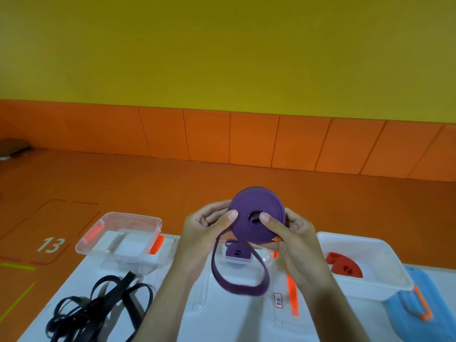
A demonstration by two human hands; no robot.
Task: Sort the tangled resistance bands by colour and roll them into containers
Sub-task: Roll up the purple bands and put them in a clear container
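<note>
The purple roll (256, 213) is up in the air, held between both hands above the middle of the counter (234, 324). The left hand (207, 225) holds it at 9 o'clock, and its fingers (230, 215) are curled round the edge with the thumb pressed flat on the front. The right hand (288, 233) holds it at 3 o'clock the same way, thumb next to the hole in the middle. A loose loop (237, 287) of the same band hangs down at 6 o'clock and is not rolled up yet. The band looks soft, bendy and light, and I think it is springy, so the roll may pop open if the thumbs let go. The best place to hold is the flat sides, squeezing them together. Right under the roll sits a clear box (267, 256) with a small purple roll (238, 253) inside already, so there looks to be less room in there. At 8 o'clock is another clear box (123, 215), and past it a messy pile of black bands (98, 304) near the counter's left edge. At 4 o'clock a white box (357, 240) holds a red roll (344, 265), and a blue lid (419, 304) lies by it. The hanging loop could catch on a box rim on the way down.
</note>
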